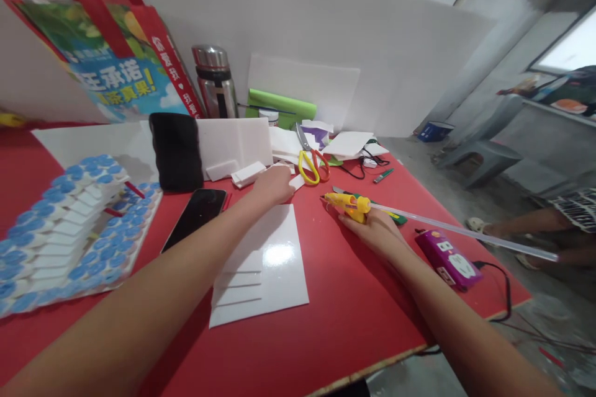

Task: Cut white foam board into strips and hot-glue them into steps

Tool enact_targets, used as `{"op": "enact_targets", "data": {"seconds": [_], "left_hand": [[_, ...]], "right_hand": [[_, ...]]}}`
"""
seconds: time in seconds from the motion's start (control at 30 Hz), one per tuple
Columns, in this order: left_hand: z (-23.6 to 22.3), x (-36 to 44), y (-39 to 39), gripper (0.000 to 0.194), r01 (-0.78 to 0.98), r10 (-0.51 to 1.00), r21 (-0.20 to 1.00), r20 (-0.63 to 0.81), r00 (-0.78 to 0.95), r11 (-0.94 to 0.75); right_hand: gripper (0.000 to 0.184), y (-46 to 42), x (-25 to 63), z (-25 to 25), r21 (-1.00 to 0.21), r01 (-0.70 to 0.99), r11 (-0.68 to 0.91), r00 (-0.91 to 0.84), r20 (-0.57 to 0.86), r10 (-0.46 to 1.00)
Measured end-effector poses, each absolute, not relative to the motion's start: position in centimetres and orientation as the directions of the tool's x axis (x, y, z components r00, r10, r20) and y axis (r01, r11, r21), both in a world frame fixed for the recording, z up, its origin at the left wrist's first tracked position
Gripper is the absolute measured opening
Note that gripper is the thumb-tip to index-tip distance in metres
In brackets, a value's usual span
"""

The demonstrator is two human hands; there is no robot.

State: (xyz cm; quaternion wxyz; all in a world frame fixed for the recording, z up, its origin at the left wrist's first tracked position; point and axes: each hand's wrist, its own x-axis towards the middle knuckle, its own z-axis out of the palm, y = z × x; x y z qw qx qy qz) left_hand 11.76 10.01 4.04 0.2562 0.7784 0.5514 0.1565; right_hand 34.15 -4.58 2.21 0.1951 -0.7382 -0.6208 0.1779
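My left hand [274,185] reaches far across the red table [354,310], its fingers closed on a small white foam piece [296,181] beside the yellow-handled scissors [311,161]. My right hand [372,229] grips a yellow glue gun [347,205] with a long clear glue stick [465,232] running out to the right. A white glossy sheet [274,273] with cut white strips [237,279] lies between my forearms.
A black phone [195,217], a model of blue bottle caps and white strips [65,229], a black pouch [176,150], a steel flask [214,80], a purple power strip [449,258] and white foam scraps [349,144] stand around. Another person's legs [526,229] show at right.
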Motion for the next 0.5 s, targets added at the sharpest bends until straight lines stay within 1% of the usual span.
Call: {"op": "enact_targets", "data": {"seconds": [0.1,0.17,0.2,0.27,0.33,0.37,0.43,0.47,0.5], "left_hand": [[5.4,8.9,9.3,0.018,0.670,0.939,0.732,-0.134,0.317,-0.122],[6.2,6.8,8.2,0.016,0.557,0.937,0.830,-0.201,0.286,0.008],[6.5,5.7,7.5,0.015,0.490,0.934,0.869,-0.227,0.275,0.067],[6.7,3.8,6.0,0.014,0.372,0.930,0.915,-0.263,0.255,0.156],[6.6,2.1,4.5,0.013,0.220,0.924,0.940,-0.308,0.228,0.259],[6.3,1.3,3.9,0.013,0.084,0.912,0.936,-0.351,0.212,0.341],[5.6,0.1,2.8,0.015,-0.147,0.888,0.884,-0.413,0.202,0.445],[5.3,-0.3,2.4,0.015,-0.229,0.878,0.851,-0.431,0.208,0.472],[4.9,-0.6,2.0,0.016,-0.276,0.873,0.830,-0.437,0.217,0.484]], "right_hand": [[0.035,-4.6,34.5,2.2,-0.479,0.861,-0.172,0.177,-0.037,0.984],[0.039,-5.1,34.9,2.1,-0.439,0.881,-0.173,0.177,-0.031,0.984],[0.041,-5.5,35.2,2.0,-0.421,0.893,-0.158,0.170,-0.009,0.985],[0.044,-7.2,35.7,1.5,-0.387,0.917,-0.099,0.140,0.079,0.987],[0.052,-9.6,36.0,1.0,-0.331,0.943,-0.042,0.107,0.182,0.977],[0.055,-11.0,35.9,0.8,-0.287,0.958,-0.023,0.088,0.216,0.972],[0.054,-13.5,35.1,1.2,-0.218,0.976,0.004,0.064,0.303,0.951],[0.050,-14.4,34.3,1.7,-0.223,0.974,0.032,0.046,0.335,0.941],[0.046,-14.9,33.2,2.5,-0.263,0.962,0.078,0.028,0.377,0.926]]}}
